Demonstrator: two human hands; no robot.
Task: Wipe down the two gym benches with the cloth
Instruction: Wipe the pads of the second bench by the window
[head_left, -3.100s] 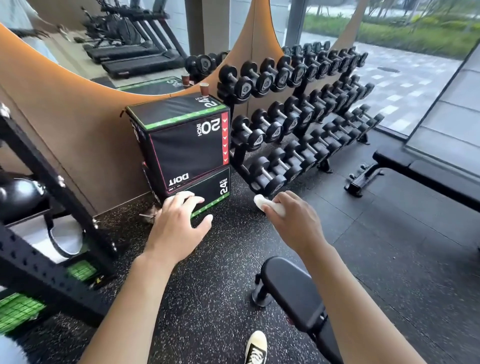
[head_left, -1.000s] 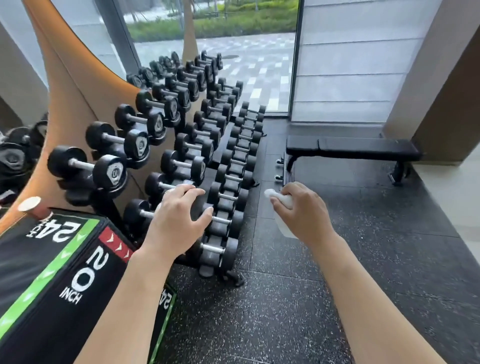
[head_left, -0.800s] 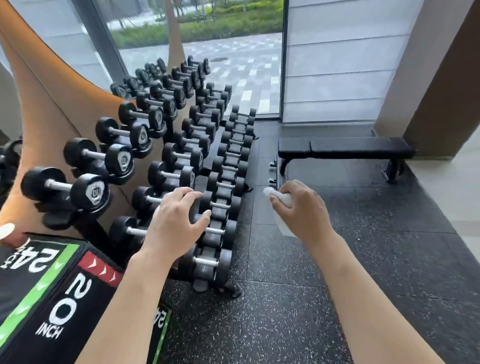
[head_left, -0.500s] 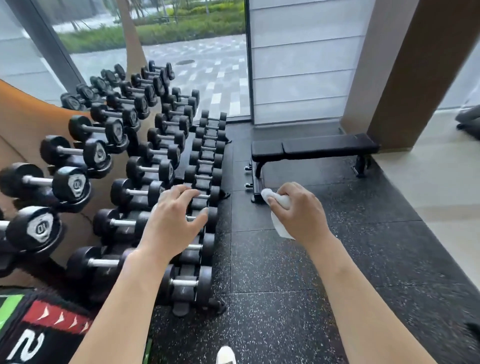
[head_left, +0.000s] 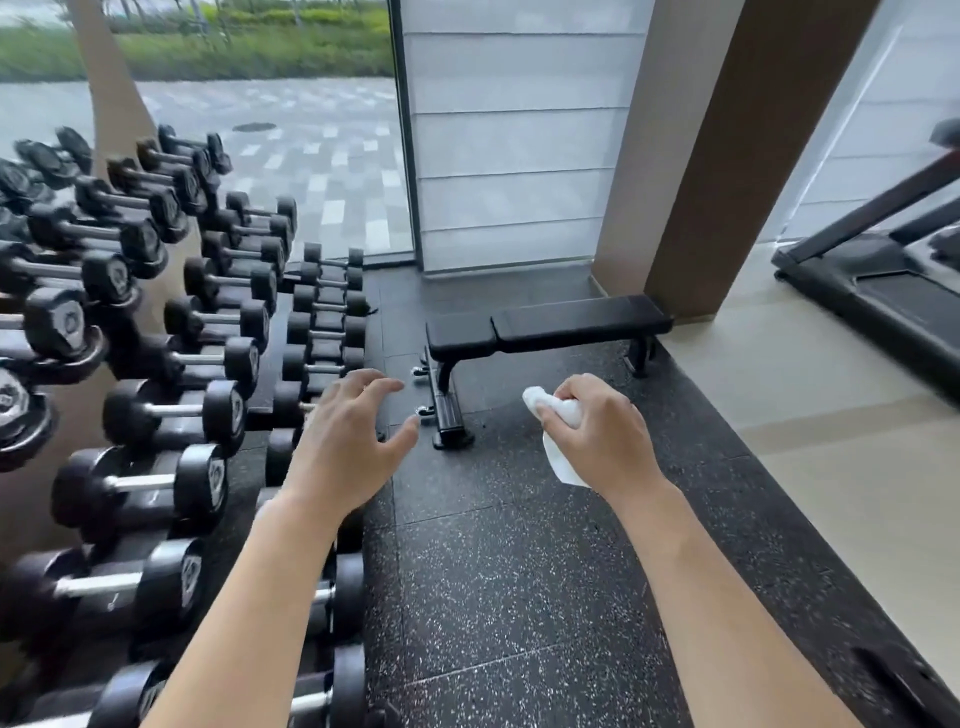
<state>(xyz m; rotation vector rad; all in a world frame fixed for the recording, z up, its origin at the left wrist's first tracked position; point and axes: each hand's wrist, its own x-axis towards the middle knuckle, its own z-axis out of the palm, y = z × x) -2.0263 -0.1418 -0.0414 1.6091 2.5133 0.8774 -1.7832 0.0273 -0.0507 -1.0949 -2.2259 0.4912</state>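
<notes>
view: has swung off the dumbbell rack (head_left: 171, 332); bench (head_left: 550, 322) now ahead of both hands, probably unwiped
right hand (head_left: 597, 431): grips cloth (head_left: 558, 441)
left hand (head_left: 348, 441): spread, empty

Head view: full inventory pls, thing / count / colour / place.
bench: one, black padded top and black frame, on the floor ahead, in front of the column
cloth: one, white, bunched in the right hand with a tail hanging below it
dumbbells: many, too many to count, black heads with metal handles, in rows on the rack at left
column: one, brown, behind the bench's right end
treadmill: one, black, far right, partly out of frame
floor: dark speckled tiles underfoot, pale flooring to the right
window: glass at the back, paving and greenery outside
left hand: one, fingers spread, holds nothing, raised in front of the dumbbells
right hand: one, fingers curled round the cloth
</notes>
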